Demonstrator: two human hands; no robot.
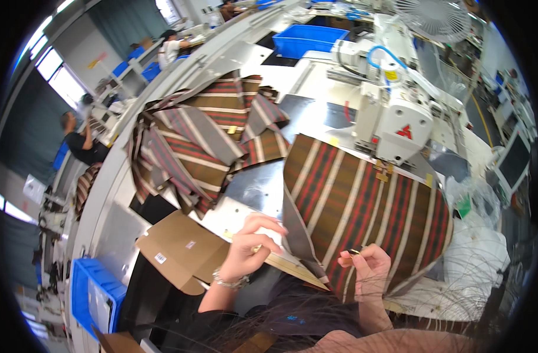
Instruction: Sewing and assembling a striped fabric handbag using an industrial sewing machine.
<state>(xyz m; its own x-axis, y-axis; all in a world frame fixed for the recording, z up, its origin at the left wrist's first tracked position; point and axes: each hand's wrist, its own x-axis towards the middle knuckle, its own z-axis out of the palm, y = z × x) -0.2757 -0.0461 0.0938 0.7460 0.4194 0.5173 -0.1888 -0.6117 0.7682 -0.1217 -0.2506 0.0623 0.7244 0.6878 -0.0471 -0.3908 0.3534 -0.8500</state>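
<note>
My left hand (250, 247), with a chain bracelet at the wrist, hovers over the table edge left of the striped fabric piece (351, 206). Its fingers curve loosely apart, and I see nothing held in them. Between the thumb and fingers of my right hand (372, 267) is a small black and gold-coloured piece (354, 252), too small to name. This hand is above the near part of the fabric. The brown, red and cream striped cloth lies spread out, its far edge by the head of a white sewing machine (405, 126). Small yellowish tabs (382, 170) sit near that edge.
A heap of striped fabric (204, 135) with grey undersides covers the left of the table. An opened cardboard box (181, 250) is beside my left forearm. Blue bins stand at lower left (95, 294) and far back (310, 40). Clear plastic bags (475, 247) lie right.
</note>
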